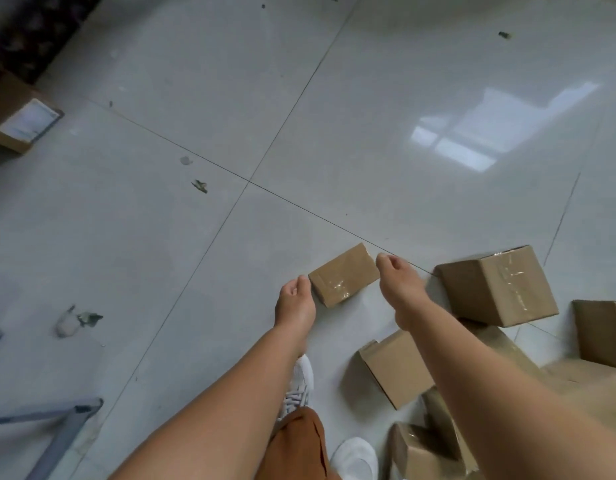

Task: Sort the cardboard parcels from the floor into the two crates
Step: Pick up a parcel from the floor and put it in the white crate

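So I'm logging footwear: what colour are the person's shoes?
White shoes, clearest in the head view, bottom centre.

I see soft daylight, window glare [479, 133] on the glossy tiled floor [230, 98], faint shadows, wide-angle bending, blurred edges.

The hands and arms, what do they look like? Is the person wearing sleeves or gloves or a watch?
No gloves, no watch, no rings that I can see. The left hand and the right hand are bare, and both forearms are bare as far as the picture's edge, so no sleeves show. Lower down you can see white sneakers and a bit of orange-brown clothing.
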`<state>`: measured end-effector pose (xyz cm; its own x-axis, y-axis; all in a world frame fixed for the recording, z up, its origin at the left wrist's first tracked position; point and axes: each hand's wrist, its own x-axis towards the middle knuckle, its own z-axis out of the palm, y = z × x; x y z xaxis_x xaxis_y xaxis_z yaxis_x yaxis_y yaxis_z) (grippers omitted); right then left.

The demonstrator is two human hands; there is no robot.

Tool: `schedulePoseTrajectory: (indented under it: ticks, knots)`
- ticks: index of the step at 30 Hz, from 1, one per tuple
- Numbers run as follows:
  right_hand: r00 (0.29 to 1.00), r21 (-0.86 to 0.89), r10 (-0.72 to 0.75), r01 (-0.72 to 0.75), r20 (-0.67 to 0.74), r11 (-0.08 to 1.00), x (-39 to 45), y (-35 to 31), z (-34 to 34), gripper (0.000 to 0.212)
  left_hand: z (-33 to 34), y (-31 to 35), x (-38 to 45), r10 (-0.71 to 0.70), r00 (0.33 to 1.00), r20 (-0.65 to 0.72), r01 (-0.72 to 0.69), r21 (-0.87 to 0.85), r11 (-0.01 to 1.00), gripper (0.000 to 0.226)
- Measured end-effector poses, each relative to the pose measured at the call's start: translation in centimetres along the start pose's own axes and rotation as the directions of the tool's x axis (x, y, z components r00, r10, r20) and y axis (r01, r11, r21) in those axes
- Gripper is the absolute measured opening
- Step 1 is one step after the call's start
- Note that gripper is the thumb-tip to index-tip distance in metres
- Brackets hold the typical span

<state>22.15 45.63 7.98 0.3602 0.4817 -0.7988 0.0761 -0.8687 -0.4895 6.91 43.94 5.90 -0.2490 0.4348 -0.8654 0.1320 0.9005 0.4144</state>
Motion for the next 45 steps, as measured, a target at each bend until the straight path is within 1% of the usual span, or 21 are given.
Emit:
schedulePoseTrajectory:
  ticks: [2, 4, 6, 10, 14, 16, 18, 20, 24, 27, 30, 33, 37, 40, 42, 45]
  knots:
    - [1.000, -0.021, 0.004, -0.004, 0.000, 1.000, 2.8, 1.0, 1.0, 0.025, 1.1, -1.1, 2.7, -0.030, 0.999, 0.010, 0.030, 0.005, 1.000, 0.051]
    - [1.000, -0.052, 0.003, -0.003, 0.006, 0.999, 5.5, 2.1, 1.8, 0.042, 2.2, -2.0, 5.0, -0.049, 0.998, 0.027, 0.049, -0.005, 0.999, 0.051]
    - [1.000, -0.069, 0.003, -0.001, 0.024, 0.998, 7.8, 3.1, 2.6, 0.053, 3.0, -2.9, 7.0, -0.072, 0.997, 0.042, 0.073, -0.008, 0.997, 0.053]
    - [0.997, -0.110, 0.002, 0.007, 0.077, 0.994, 10.9, 4.4, 3.6, 0.057, 4.1, -3.6, 9.8, -0.125, 0.989, 0.079, 0.128, -0.033, 0.991, 0.057]
    - [0.994, -0.120, 0.006, 0.007, 0.110, 0.993, 11.6, 5.1, 4.2, 0.060, 4.9, -3.2, 10.5, -0.167, 0.977, 0.130, 0.183, -0.122, 0.975, 0.056]
    - [0.995, -0.105, -0.005, 0.016, 0.096, 0.994, 10.9, 4.9, 3.7, 0.058, 4.8, -2.8, 9.9, -0.160, 0.979, 0.124, 0.177, -0.139, 0.974, 0.060]
    - [0.997, -0.065, -0.010, 0.014, 0.074, 0.998, 9.5, 4.1, 2.8, 0.058, 4.4, -2.2, 8.9, -0.134, 0.987, 0.089, 0.147, -0.153, 0.977, 0.063]
    - [0.999, -0.018, 0.011, -0.010, 0.043, 1.000, 7.3, 2.9, 1.5, 0.056, 3.6, -1.3, 7.0, -0.096, 0.995, 0.041, 0.101, -0.156, 0.983, 0.064]
    - [0.998, 0.065, 0.059, -0.060, 0.010, 0.996, 1.7, -0.2, -1.1, 0.054, 1.6, 1.7, 1.4, -0.031, 0.997, -0.067, 0.026, -0.073, 0.997, 0.067]
    - [0.997, 0.098, 0.071, -0.071, -0.003, 0.993, -2.9, -2.6, -3.1, 0.058, 0.1, 4.2, -3.8, 0.036, 0.995, -0.096, -0.039, -0.025, 0.999, 0.064]
    - [0.998, 0.123, 0.067, -0.065, -0.010, 0.990, -7.7, -5.4, -5.6, 0.059, -1.4, 6.5, -9.0, 0.075, 0.992, -0.098, -0.083, -0.085, 0.993, 0.061]
    - [0.999, 0.127, 0.030, -0.029, -0.010, 0.992, -12.4, -8.4, -8.5, 0.065, -3.0, 9.0, -14.8, 0.106, 0.989, -0.105, -0.124, -0.179, 0.976, 0.051]
    - [0.998, 0.138, -0.039, 0.044, -0.042, 0.989, -18.2, -12.0, -11.6, 0.062, -5.0, 12.0, -21.3, 0.161, 0.984, -0.079, -0.176, -0.253, 0.951, 0.051]
    - [0.994, 0.141, -0.109, 0.109, -0.008, 0.984, -22.6, -14.2, -13.3, 0.059, -6.6, 13.8, -25.7, 0.210, 0.975, -0.074, -0.223, -0.315, 0.923, 0.057]
    - [0.991, 0.175, -0.134, 0.129, 0.017, 0.976, -25.0, -15.2, -14.3, 0.058, -7.9, 14.6, -28.3, 0.249, 0.962, -0.109, -0.272, -0.339, 0.901, 0.062]
    - [0.987, 0.225, -0.158, 0.145, 0.041, 0.963, -28.7, -16.7, -14.7, 0.067, -10.0, 15.6, -32.1, 0.269, 0.951, -0.153, -0.308, -0.392, 0.867, 0.073]
